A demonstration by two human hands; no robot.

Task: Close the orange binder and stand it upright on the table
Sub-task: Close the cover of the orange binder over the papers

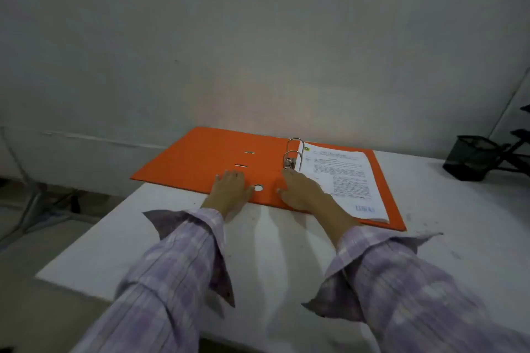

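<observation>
The orange binder [200, 157] lies open and flat at the far edge of the white table [272, 252], its left cover jutting past the table's left edge. Two metal rings [294, 153] stand up at the spine. A stack of printed sheets [341, 178] rests on the right cover. My left hand [229, 190] lies flat, fingers spread, on the near part of the left cover beside the round spine hole [258, 188]. My right hand [304, 190] rests palm down over the spine and the sheets' lower left corner, fingertips near the ring mechanism.
A grey wall [258, 37] rises just behind the binder. A black mesh pen holder [470, 160] lies tipped on the table at the far right, next to a black stand. The floor and some metal legs show at the left.
</observation>
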